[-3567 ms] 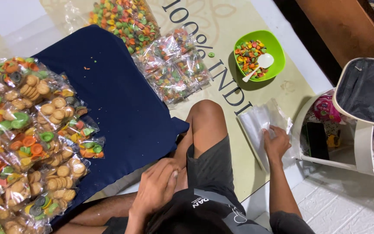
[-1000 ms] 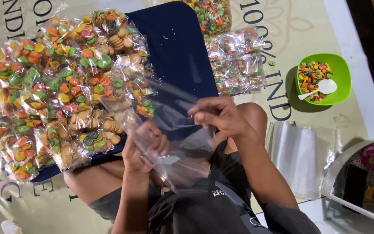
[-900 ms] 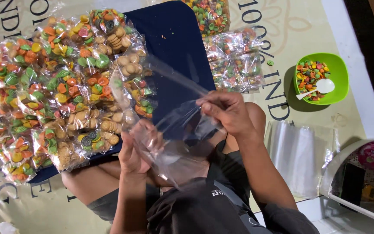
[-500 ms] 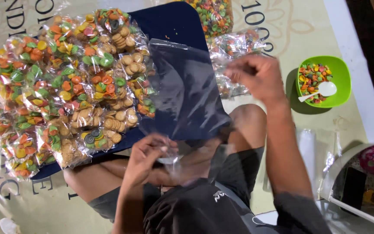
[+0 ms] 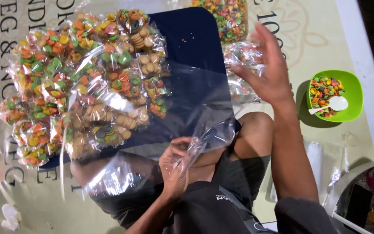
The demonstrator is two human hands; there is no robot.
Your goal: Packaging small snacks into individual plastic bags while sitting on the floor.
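Observation:
My left hand [image 5: 175, 167] grips the edge of a large clear plastic bag [image 5: 152, 130], which hangs spread out over my lap and the dark blue cloth [image 5: 195, 47]. My right hand [image 5: 268, 69] is raised and empty, fingers spread, hovering over small sealed packets [image 5: 243, 60] near the top right. A heap of filled packets of biscuits and coloured snacks [image 5: 83, 82] lies on the cloth at the left, partly seen through the bag.
A green square bowl [image 5: 355, 86] with coloured snacks and a white spoon [image 5: 335, 104] sits at the right. An open bag of coloured snacks [image 5: 226, 17] is at the top. Empty clear bags [image 5: 325, 160] and a white basket [image 5: 369, 195] lie at lower right.
My right hand has let go of the clear bag and lifted up to the right. The left hand keeps hold of the bag, which has spread wider.

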